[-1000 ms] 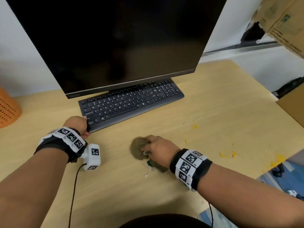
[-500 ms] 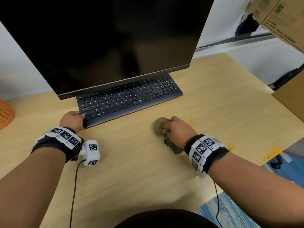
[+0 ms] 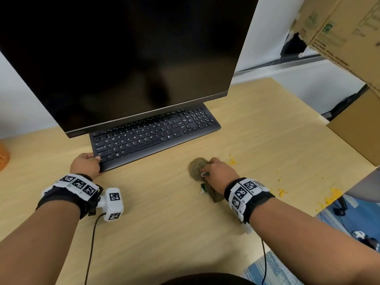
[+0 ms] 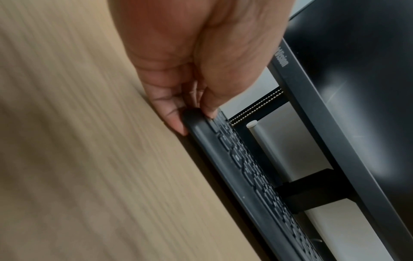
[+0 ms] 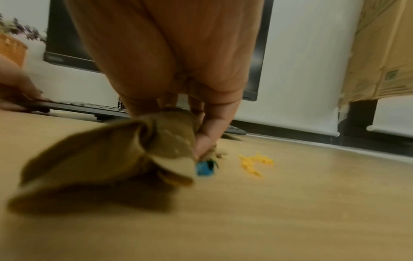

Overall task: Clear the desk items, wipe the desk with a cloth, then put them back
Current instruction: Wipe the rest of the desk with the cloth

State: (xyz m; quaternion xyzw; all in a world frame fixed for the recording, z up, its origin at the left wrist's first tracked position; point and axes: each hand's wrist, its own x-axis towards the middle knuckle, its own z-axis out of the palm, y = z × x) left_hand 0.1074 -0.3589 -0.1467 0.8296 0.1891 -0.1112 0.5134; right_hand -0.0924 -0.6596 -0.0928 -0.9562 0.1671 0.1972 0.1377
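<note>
- The pale wood-grain desk (image 3: 164, 233), smooth and matte, is seen nearest, with both forearms reaching over it.
- A crumpled olive-brown cloth (image 3: 197, 168), soft and folded into a bunch with a small blue-green tag, is gripped by the right hand (image 3: 218, 173); the fingers are curled round it and it is pressed onto the desk.
- Yellow crumbs (image 3: 232, 161), fine and scattered, are seen just beside the cloth, with more lying further right.
- The near left corner of the flat black plastic keyboard (image 3: 156, 136) is pinched by the left hand (image 3: 86, 164), thumb on the keys, fingers under the rounded edge.
- The keyboard is tucked partly beneath the glossy dark monitor (image 3: 127, 58).
- Corrugated cardboard boxes (image 3: 345, 33) are seen at far right.
</note>
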